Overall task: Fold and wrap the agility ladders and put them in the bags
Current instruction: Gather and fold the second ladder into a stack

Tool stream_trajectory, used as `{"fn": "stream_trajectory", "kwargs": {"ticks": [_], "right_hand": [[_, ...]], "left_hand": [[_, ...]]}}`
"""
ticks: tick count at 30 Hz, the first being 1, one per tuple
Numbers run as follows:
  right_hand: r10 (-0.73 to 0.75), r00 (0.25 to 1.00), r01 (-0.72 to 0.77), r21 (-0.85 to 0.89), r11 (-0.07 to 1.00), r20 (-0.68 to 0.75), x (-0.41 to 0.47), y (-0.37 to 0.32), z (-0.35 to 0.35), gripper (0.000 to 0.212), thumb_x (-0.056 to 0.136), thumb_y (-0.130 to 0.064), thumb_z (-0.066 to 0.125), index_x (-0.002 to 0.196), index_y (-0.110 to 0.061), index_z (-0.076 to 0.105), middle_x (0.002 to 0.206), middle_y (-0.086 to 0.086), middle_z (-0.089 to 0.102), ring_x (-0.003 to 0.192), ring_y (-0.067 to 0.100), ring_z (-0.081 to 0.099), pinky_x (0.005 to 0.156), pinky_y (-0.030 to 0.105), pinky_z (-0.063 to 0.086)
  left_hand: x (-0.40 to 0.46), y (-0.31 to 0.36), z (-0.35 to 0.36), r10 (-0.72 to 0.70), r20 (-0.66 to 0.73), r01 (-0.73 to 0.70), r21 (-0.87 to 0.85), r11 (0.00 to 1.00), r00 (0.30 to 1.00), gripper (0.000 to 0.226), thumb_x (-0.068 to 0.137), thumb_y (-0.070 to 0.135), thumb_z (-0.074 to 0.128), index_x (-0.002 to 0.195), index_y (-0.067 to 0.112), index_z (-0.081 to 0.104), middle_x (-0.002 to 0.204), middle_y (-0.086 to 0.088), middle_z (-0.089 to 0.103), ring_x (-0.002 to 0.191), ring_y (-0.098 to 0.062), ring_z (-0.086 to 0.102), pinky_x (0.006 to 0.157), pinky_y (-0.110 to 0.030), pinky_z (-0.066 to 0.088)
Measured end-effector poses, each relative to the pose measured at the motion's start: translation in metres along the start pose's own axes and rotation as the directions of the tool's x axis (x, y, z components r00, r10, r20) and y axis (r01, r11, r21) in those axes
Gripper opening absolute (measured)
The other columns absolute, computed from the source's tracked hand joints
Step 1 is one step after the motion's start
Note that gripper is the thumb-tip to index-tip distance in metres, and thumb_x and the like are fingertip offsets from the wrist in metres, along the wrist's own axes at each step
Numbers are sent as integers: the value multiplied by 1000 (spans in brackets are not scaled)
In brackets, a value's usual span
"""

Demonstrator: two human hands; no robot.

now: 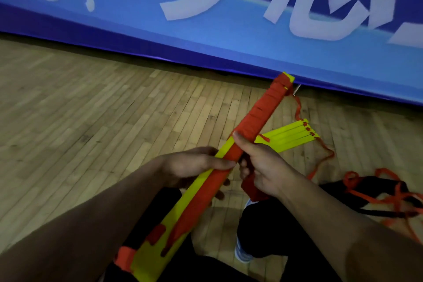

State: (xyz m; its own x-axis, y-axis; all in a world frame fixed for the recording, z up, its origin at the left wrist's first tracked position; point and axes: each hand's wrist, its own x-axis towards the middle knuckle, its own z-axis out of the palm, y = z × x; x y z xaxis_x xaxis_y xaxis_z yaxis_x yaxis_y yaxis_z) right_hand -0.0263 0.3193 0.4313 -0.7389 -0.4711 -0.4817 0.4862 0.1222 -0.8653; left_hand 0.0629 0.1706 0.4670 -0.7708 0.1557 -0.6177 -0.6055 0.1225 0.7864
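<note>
A: While crouched over the wooden floor (96, 107), holding a folded agility ladder (206, 181) across the lap, long axis running from lower left up toward the blue banner (229, 36). Yellow rungs stacked flat, orange strap wound round the upper stretch, yellow tip poking out at the far end.

B: Hands?

A: Left hand (194, 167) curled round the bundle from the near-left side, fingers wrapped under, thumb laid along the top edge. Right hand (263, 167) closed on the bundle just above it, thumb pressed flat on the orange wrap, lower fingers also pinching a loose tail of orange strap (250, 188) hanging below the palm.

B: Anything else of the set?

A: Second ladder (288, 137) lying on the floor just beyond the right hand, yellow rungs fanned side by side, small orange stitch marks at the far ends. Loose orange webbing (320, 160) trailing from it toward the right. Black bag (375, 192) on the floor at far right, more orange strap tangled over it.

B: Writing?

A: Large white characters on the banner, Chinese by the look of them, cropped by the top edge and blurred; not legible enough to record. No brand or label seen on ladders or bag.

B: Other notes?

A: Dark trouser leg and white shoe (242, 252) below the bundle.
</note>
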Motion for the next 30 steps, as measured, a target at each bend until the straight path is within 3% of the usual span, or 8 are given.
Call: {"fn": "stream_trajectory", "kwargs": {"ticks": [4, 8, 17, 19, 22, 25, 28, 30], "right_hand": [[-62, 996, 73, -164, 984, 71, -5, -7, 4, 47, 87, -52, 65, 66, -10, 65, 52, 7, 51, 38, 16, 46, 40, 20, 37], [138, 989, -104, -380, 919, 62, -7, -12, -1, 63, 91, -65, 49, 80, -4, 59, 52, 10, 58, 40, 21, 57, 41, 20, 41], [110, 993, -115, -185, 976, -35, 3, -6, 8, 38, 91, -48, 64, 74, -14, 63, 47, 3, 51, 35, 13, 47, 39, 18, 36], [78, 996, -81, -131, 988, -31, 3, -4, 2, 30, 91, -38, 67, 75, -13, 63, 48, 2, 49, 35, 13, 44, 39, 18, 35], [27, 999, -25, -50, 998, 41, 5, -3, -5, 32, 89, -40, 67, 75, -12, 67, 57, 6, 50, 41, 14, 46, 43, 24, 35], [-19, 993, 22, -30, 999, 114, 8, -3, -6, 43, 90, -48, 63, 91, -6, 73, 66, 10, 55, 46, 15, 50, 47, 27, 39], [40, 994, -17, -210, 978, 106, 5, -9, -8, 61, 93, -57, 54, 95, 2, 68, 58, 12, 60, 45, 21, 56, 47, 26, 43], [106, 991, -74, -322, 944, 85, 1, -11, -8, 64, 92, -62, 51, 86, 0, 64, 57, 12, 62, 47, 23, 59, 47, 25, 44]], "left_hand": [[8, -13, 1, 37, -23, -40, -150, 988, 999, 31, 90, 31, 63, 112, 9, 61, 76, -12, 65, 53, -24, 60, 60, -35, 50], [11, 0, 3, 0, -311, 80, 245, 966, 950, 32, 100, 39, 50, 114, 11, 54, 82, -10, 65, 62, -22, 62, 57, -33, 53], [20, -16, 40, 475, -370, 193, 905, 380, 799, 52, 97, 49, 37, 135, 13, 33, 117, -16, 57, 105, -32, 57, 82, -38, 46], [19, -10, 32, 390, -323, 113, 873, 474, 862, 56, 98, 53, 36, 140, 16, 30, 124, -14, 54, 107, -28, 54, 87, -38, 45], [10, -1, 11, 75, -300, 21, 305, 952, 951, 62, 91, 60, 55, 135, 17, 44, 119, -5, 61, 99, -23, 62, 77, -39, 52], [5, -7, 6, 24, -45, -31, -167, 986, 999, 47, 87, 44, 64, 117, 8, 59, 97, -10, 68, 75, -24, 69, 65, -36, 57], [8, -5, 6, 117, -186, -128, -48, 991, 975, 25, 93, 28, 66, 107, 8, 61, 81, -7, 64, 58, -19, 61, 53, -28, 52], [14, -1, 4, 167, -365, -15, 386, 922, 916, 31, 91, 32, 69, 114, 16, 57, 89, -4, 66, 70, -19, 66, 61, -33, 56]]}}
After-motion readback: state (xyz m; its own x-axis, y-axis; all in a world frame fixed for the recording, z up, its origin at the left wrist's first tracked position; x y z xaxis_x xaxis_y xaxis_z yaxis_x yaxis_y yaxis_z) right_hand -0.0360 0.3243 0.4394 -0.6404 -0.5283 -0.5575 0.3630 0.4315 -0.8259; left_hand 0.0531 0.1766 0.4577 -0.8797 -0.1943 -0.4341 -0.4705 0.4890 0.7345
